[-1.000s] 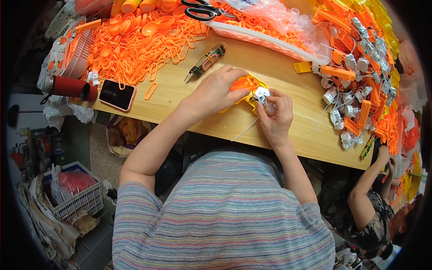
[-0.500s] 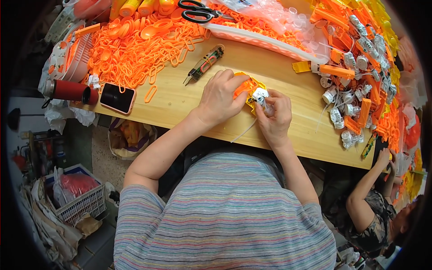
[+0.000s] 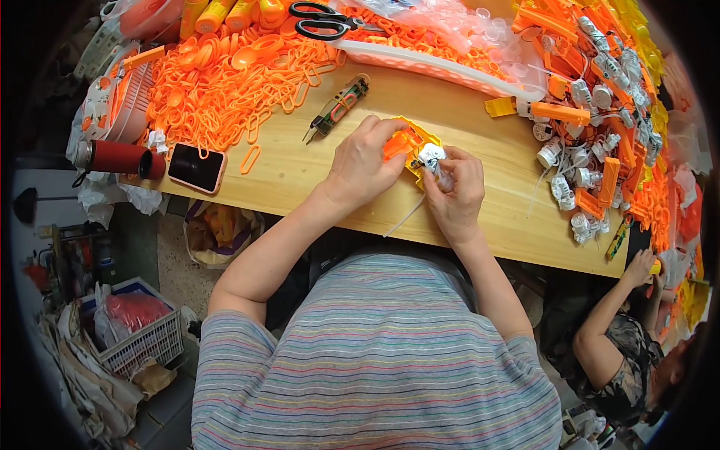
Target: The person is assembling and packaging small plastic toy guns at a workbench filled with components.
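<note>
- Nearest, a thin white strand (image 3: 403, 217) trails over the desk (image 3: 285, 191) toward its near edge.
- Right hand (image 3: 456, 186) in tight, fingertips pinching the white part (image 3: 431, 154)!
- Left hand (image 3: 364, 161) has a firm grip on the yellow shell (image 3: 432, 138), which sits between both hands, the white part at its right side.
- Just beyond, a pronged circuit board (image 3: 337, 109) lies flat.
- Farther left, orange links (image 3: 217, 97) pile up.
- Far back, black-handled scissors (image 3: 321, 28)!

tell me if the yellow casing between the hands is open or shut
Open: the orange piece and the white part show uncovered at the yellow casing, with no cover over them.
</note>
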The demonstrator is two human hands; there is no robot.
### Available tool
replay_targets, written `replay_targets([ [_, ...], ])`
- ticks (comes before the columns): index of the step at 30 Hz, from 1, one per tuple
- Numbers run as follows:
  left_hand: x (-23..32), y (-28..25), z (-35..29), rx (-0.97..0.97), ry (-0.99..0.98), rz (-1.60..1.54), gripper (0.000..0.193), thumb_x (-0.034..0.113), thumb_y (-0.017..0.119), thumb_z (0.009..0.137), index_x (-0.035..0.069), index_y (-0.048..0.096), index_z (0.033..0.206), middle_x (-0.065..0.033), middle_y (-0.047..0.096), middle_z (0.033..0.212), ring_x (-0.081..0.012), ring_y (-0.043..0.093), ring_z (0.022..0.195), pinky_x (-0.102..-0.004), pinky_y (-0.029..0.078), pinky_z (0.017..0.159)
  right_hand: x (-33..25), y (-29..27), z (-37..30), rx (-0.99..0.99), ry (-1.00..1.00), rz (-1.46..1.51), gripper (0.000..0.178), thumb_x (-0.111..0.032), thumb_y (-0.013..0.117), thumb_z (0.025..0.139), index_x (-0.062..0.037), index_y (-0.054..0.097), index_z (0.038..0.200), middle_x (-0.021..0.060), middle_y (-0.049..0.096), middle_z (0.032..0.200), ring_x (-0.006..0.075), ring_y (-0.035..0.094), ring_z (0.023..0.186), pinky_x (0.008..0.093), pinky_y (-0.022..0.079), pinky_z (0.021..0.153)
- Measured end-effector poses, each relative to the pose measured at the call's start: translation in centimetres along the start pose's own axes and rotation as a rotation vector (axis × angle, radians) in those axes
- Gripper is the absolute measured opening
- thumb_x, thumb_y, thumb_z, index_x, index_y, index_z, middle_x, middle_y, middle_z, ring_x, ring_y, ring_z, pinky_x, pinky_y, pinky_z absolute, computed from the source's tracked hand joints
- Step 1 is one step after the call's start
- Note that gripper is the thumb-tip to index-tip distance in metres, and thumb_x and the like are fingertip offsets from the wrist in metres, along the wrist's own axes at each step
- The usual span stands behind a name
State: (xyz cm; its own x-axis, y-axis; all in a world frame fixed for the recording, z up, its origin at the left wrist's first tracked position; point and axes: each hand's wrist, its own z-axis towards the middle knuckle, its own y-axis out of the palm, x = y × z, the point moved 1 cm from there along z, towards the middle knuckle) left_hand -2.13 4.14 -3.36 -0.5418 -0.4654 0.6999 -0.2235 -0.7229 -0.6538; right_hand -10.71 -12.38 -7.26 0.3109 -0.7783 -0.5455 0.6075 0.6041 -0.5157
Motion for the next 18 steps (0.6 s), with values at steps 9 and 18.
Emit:
replay_targets([
  [9,-0.9,-0.2,1.7,-0.133,0.001,0.008,0.037,0.005,0.070,0.076,0.001,0.065,0.112,-0.0169,0.062,0.096,-0.0329,0.063,0.082,-0.0367,0.053,0.073,0.2,0.2,0.3,0.002,-0.007,-0.009,0.034,0.002,0.080,0.069,-0.0018,0.056,0.093,0.0189,0.064,0.105,0.0347,0.062,0.093,0.0404,0.051,0.080],
  [18,0.5,-0.5,1.0,-0.133,0.102,0.107,0.026,-0.003,0.058,0.077,-0.002,0.048,0.102,-0.0279,0.056,0.099,-0.0485,0.059,0.090,-0.0534,0.050,0.076,2.5,0.1,2.2,-0.069,-0.088,0.130,0.036,0.004,0.078,0.069,-0.0024,0.055,0.095,0.0196,0.064,0.105,0.0354,0.062,0.094,0.0411,0.051,0.081],
])
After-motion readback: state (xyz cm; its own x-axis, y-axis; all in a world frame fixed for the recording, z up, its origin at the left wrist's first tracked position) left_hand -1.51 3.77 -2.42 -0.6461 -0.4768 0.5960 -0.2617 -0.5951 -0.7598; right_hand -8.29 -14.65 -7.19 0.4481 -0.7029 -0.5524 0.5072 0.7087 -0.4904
